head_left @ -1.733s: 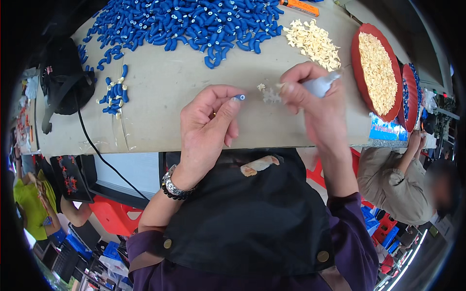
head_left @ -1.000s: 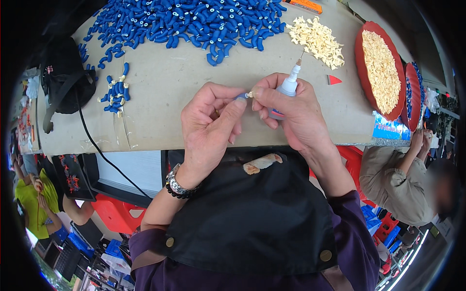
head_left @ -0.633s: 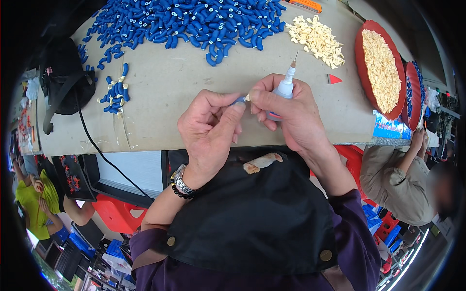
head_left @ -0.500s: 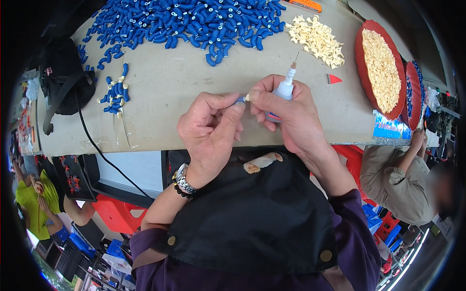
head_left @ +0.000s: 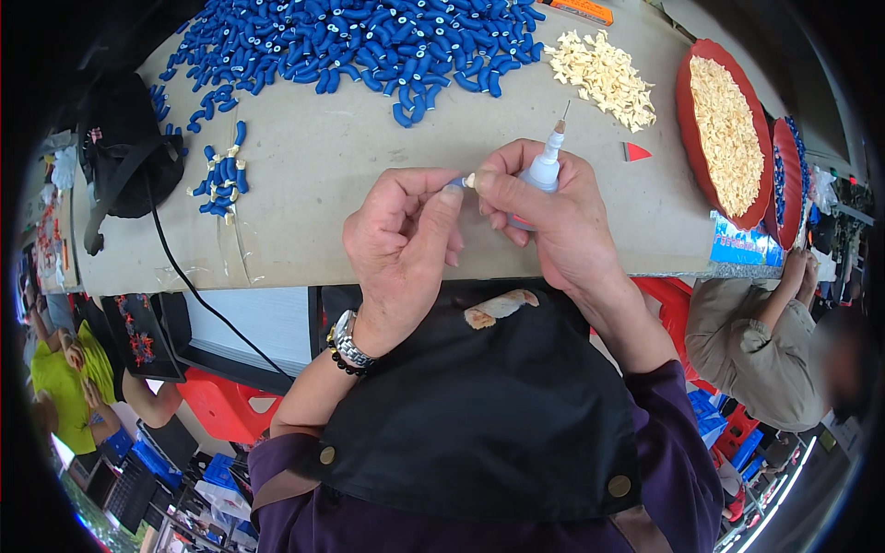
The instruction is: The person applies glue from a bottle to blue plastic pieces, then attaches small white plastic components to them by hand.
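Between thumb and forefinger my left hand [head_left: 404,230] pinches a small blue curved piece [head_left: 457,183], mostly covered by the fingers. My right hand [head_left: 550,207] holds a small cream piece [head_left: 470,181] against the end of the blue one. Tucked in that same hand is a white glue bottle [head_left: 544,169] with a thin needle tip pointing up and away. To the left on the table lies a small group of blue pieces with cream ends [head_left: 221,182]. A large heap of blue curved pieces [head_left: 369,46] covers the far side.
A pile of cream pieces [head_left: 604,78] lies at far right, near a small red triangle [head_left: 636,151]. Beyond it stands a red scalloped tray [head_left: 684,120] full of cream pieces. A black bag [head_left: 124,147] with a cord sits at left. Another person [head_left: 751,341] sits at right.
Both hands stay almost in place, still pressing the cream piece to the blue one. My left hand has shifted very slightly up and right.
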### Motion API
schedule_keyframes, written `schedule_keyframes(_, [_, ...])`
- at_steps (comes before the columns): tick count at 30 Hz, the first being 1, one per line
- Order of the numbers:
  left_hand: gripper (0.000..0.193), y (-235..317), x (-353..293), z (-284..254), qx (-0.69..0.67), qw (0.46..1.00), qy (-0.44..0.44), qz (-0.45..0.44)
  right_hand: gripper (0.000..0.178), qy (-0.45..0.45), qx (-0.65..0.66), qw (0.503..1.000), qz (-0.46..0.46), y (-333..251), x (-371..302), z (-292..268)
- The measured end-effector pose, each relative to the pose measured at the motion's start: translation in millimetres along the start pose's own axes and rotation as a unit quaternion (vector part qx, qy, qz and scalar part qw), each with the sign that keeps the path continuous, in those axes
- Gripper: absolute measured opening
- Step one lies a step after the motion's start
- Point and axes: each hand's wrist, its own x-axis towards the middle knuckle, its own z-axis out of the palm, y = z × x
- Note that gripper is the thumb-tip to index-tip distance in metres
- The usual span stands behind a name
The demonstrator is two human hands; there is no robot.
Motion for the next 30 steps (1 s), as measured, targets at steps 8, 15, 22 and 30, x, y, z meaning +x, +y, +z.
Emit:
schedule_keyframes(8, [0.011, -2.4, 2.5, -0.5, -0.001, 1.000, -0.005, -0.021, 0.010, -0.001, 0.019, 1.000, -0.011, -5.7, -3.3, -7.2])
schedule_keyframes(15, [0.012, -1.7, 2.3, 0.4, 0.015, 1.000, -0.006, -0.020, 0.008, -0.027, -0.040, 0.999, -0.006, -10.0, -2.9, -9.2])
schedule_keyframes(22, [0.017, -3.6, 1.4, -0.5, 0.036, 0.999, -0.014, -0.016, 0.009, -0.035, -0.052, 0.998, 0.001, -9.1, 0.2, -8.9])
schedule_keyframes(30, [0.018, -3.6, 2.0, -0.6, 0.051, 0.998, -0.020, -0.002, 0.009, -0.045, -0.048, 0.998, 0.013, -6.9, 1.9, -9.4])
